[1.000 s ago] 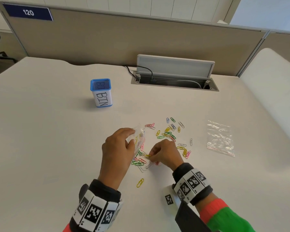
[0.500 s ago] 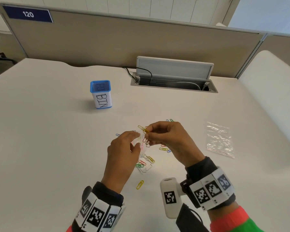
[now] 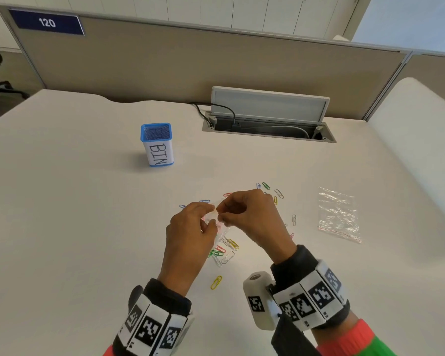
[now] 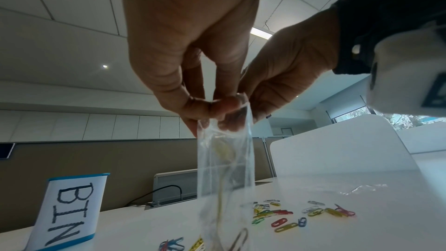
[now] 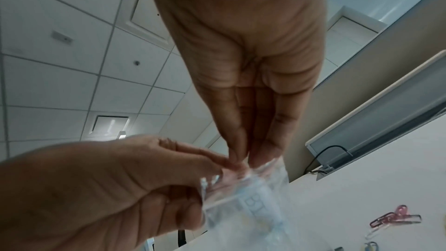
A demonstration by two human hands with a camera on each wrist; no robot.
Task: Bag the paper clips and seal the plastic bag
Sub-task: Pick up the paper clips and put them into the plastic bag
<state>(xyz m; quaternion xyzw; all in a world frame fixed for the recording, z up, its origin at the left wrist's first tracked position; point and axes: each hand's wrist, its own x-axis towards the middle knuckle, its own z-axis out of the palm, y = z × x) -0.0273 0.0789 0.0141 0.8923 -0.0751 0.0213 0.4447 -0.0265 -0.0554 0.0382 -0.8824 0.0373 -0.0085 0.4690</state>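
Note:
A small clear plastic bag [image 3: 222, 235] hangs between my hands above the table, with several coloured clips in its bottom. My left hand [image 3: 190, 224] pinches the bag's top edge [image 4: 205, 121] between thumb and fingers. My right hand [image 3: 244, 214] has its fingertips [image 5: 241, 152] pinched together in the bag's mouth, holding a yellow clip [image 4: 224, 150] that shows blurred just below them inside the bag [image 5: 246, 209]. Loose paper clips [image 3: 266, 185] lie scattered on the table behind and right of my hands, and one yellow clip [image 3: 216, 282] lies near my left wrist.
A second clear bag [image 3: 338, 214] lies flat to the right. A blue-rimmed box marked BIN [image 3: 156, 145] stands at the back left. An open cable hatch [image 3: 267, 127] sits at the table's far edge, below a partition.
My right hand picked a yellow clip off the table, rose and brought it into the bag's mouth. My left hand lifted the bag so that it hangs upright.

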